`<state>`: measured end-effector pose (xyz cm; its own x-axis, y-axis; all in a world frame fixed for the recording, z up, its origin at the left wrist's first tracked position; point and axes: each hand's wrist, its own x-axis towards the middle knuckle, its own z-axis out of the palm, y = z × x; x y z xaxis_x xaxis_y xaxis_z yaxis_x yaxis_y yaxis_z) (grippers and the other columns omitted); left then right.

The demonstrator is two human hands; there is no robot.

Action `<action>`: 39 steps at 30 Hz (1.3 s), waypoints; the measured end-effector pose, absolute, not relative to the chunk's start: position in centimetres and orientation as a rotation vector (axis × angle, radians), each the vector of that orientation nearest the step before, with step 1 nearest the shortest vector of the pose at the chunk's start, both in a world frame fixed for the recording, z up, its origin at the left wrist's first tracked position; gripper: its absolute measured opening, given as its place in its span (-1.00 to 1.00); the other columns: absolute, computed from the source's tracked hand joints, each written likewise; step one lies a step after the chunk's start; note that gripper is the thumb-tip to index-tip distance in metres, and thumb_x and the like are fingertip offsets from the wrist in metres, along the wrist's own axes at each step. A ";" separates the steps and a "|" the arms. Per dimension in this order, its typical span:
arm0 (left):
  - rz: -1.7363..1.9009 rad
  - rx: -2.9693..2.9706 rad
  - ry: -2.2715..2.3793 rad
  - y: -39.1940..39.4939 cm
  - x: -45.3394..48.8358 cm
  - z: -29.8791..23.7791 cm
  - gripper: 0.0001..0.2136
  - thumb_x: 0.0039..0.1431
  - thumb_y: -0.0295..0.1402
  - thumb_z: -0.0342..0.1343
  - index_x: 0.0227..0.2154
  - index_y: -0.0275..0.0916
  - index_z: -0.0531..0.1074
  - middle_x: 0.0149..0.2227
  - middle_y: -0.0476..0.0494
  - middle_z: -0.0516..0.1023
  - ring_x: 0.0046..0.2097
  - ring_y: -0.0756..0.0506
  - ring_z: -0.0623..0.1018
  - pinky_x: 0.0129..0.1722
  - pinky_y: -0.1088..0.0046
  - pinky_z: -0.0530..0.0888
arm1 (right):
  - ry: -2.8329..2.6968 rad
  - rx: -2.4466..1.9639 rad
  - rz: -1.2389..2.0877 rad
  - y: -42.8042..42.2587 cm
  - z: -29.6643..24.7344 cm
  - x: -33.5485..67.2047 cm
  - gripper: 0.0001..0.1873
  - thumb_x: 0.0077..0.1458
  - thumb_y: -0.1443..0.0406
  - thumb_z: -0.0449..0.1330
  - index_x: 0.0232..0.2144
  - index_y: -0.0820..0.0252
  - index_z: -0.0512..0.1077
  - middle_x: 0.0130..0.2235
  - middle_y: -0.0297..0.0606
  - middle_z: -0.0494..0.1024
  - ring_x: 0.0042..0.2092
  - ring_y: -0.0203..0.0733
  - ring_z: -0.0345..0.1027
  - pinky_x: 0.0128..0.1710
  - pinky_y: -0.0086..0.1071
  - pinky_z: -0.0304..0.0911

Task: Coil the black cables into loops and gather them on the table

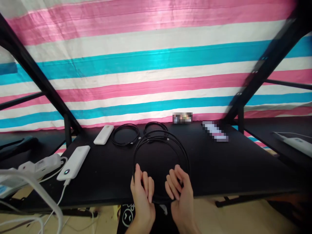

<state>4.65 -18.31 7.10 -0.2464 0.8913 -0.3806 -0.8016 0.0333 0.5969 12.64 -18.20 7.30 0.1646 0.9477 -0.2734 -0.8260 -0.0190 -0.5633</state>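
Both of my hands hold a large loop of black cable [161,138] over the near edge of a black table [231,169]. My left hand [142,195] grips the loop's lower left part with its fingers curled round it. My right hand [179,191] pinches the lower right part, fingers bent. The loop's far side rests on the table top. Beyond it lie two smaller coiled black cables [125,135] [156,126].
A white power bank [74,162] with a lit dot and a white lead lies at the left, another white power bank [104,134] behind it. A white power strip [40,164] sits at the far left. Black frame posts [36,74] rise either side before a striped sheet.
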 end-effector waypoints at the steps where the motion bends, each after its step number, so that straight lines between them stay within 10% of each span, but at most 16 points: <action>1: 1.598 0.134 0.876 -17.8 5.1 7.0 -0.47 0.03 -0.11 0.22 -0.72 -0.22 -0.01 -0.83 0.18 0.03 -0.77 0.18 -0.01 -0.76 0.57 -0.08 | -0.216 -0.738 1.415 -17.9 7.2 12.7 -0.51 -0.13 0.15 0.31 -0.68 0.12 0.03 -0.69 -0.62 -0.14 -0.67 -0.47 -0.40 -0.79 -0.59 -0.14; 11: 1.153 0.591 0.882 -13.6 1.5 7.1 -0.67 -0.04 -0.08 0.24 -0.46 -0.25 0.33 -0.80 0.23 0.12 -0.80 0.14 0.18 -0.73 0.62 0.11 | -0.316 -0.802 1.737 -15.1 5.1 19.0 -0.49 -0.17 0.07 0.36 -0.65 0.16 0.09 -0.74 -0.65 -0.03 -0.74 -0.57 -0.40 -0.84 -0.65 -0.28; 18: 0.959 0.947 1.157 -12.0 -1.2 7.0 -0.67 0.10 -0.03 0.10 -0.37 -0.23 0.37 -0.81 0.22 0.08 -0.83 0.15 0.07 -0.80 0.63 -0.11 | -0.529 -0.860 2.036 -14.8 4.5 18.4 -0.56 -0.03 0.03 0.26 -0.59 0.17 0.17 -0.73 -0.64 0.02 -0.76 -0.58 -0.36 -0.85 -0.68 -0.29; 28: 0.960 1.025 1.165 -8.4 0.2 5.2 -0.64 0.16 -0.03 0.02 -0.42 -0.27 0.41 -0.76 0.20 0.01 -0.74 0.14 -0.06 -0.77 0.64 -0.12 | -0.807 -1.291 1.440 -12.4 3.0 19.4 -0.44 -0.08 -0.03 0.29 -0.16 0.26 0.41 -0.70 -0.62 0.11 -0.74 -0.53 -0.13 -0.75 -0.59 0.05; 39: 1.171 0.825 1.208 -5.7 0.7 1.1 -0.64 0.07 -0.05 0.12 -0.40 -0.32 0.46 -0.75 0.19 0.09 -0.75 0.16 0.00 -0.74 0.61 -0.10 | -0.822 -1.456 1.264 -9.2 -1.0 17.9 -0.47 -0.13 -0.16 0.19 -0.58 0.19 0.30 -0.77 -0.60 0.05 -0.78 -0.43 -0.04 -0.81 -0.52 0.06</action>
